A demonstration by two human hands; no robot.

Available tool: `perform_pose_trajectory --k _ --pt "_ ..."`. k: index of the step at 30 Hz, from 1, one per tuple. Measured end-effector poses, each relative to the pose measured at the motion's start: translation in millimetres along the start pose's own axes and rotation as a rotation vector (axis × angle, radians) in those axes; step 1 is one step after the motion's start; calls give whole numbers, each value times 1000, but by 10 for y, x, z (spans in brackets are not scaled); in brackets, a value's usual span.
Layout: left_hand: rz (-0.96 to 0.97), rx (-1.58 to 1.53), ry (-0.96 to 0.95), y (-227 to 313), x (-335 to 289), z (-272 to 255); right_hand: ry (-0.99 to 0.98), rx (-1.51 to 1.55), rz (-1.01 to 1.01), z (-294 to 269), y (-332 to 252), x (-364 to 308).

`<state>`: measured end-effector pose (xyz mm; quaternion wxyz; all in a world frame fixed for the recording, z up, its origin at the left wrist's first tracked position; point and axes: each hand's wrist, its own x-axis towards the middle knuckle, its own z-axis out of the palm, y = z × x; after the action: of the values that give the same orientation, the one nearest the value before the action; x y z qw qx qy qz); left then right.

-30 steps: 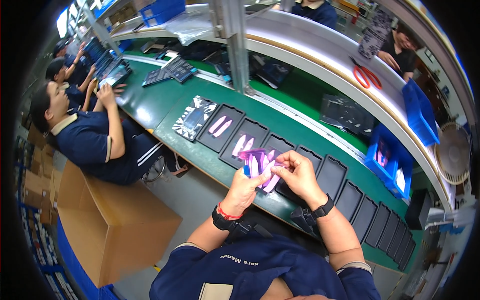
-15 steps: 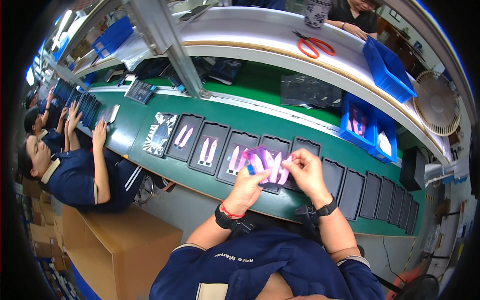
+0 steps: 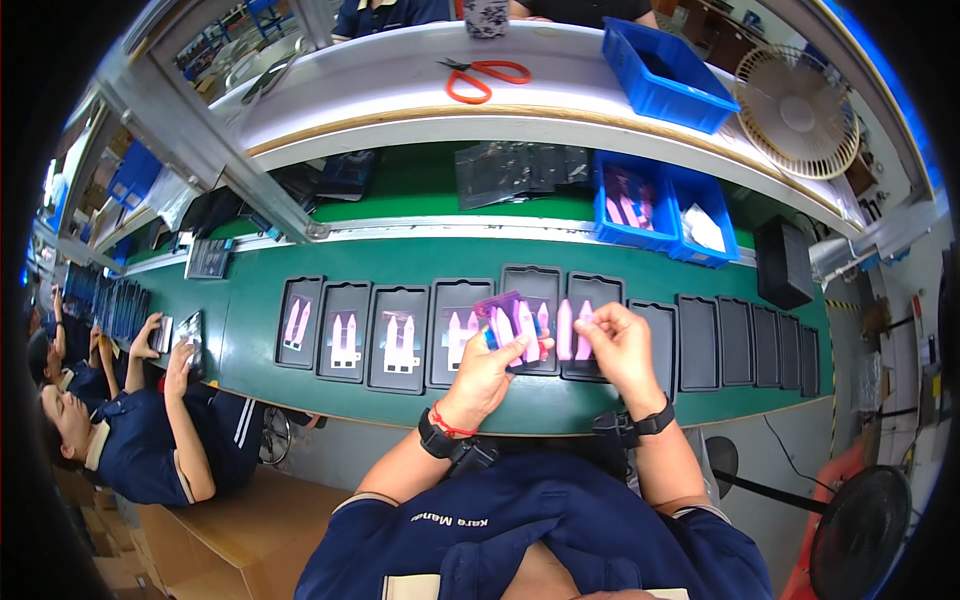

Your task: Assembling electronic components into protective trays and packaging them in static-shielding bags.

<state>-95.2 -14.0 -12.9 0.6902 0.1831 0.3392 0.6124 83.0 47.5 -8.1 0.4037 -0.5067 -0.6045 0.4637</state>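
Note:
My left hand [image 3: 484, 372] grips a small stack of purple-pink plastic packets [image 3: 513, 318] with pale pink pointed strips in them. The fingers of my right hand [image 3: 622, 345] pinch one packet of two pink pointed strips [image 3: 566, 330], held apart from the stack. It is over a black tray [image 3: 597, 281] in a long row. To the left, several trays hold similar packets, such as the packet with white lower ends [image 3: 400, 342]. Right of my right hand, a black tray [image 3: 698, 345] shows a bare bottom.
Blue bins [image 3: 640, 235] with pink packets and a white bag stand behind the trays. Above, a shelf holds orange-handled scissors [image 3: 470, 82], a blue bin [image 3: 668, 85] and a fan [image 3: 797, 112]. A co-worker [image 3: 140, 440] sits at left near a cardboard box [image 3: 240, 530].
My right hand has drawn a packet away from the stack to the right, over a tray. The view has turned right, so the trays and shelf appear farther left.

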Motion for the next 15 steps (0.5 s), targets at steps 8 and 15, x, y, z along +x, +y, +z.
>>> perform_pose_trajectory --k 8,15 --pt "12 265 -19 -381 193 334 64 -204 -78 -272 -108 -222" --pt "-137 123 -103 -550 379 531 192 -315 -6 -894 284 -217"
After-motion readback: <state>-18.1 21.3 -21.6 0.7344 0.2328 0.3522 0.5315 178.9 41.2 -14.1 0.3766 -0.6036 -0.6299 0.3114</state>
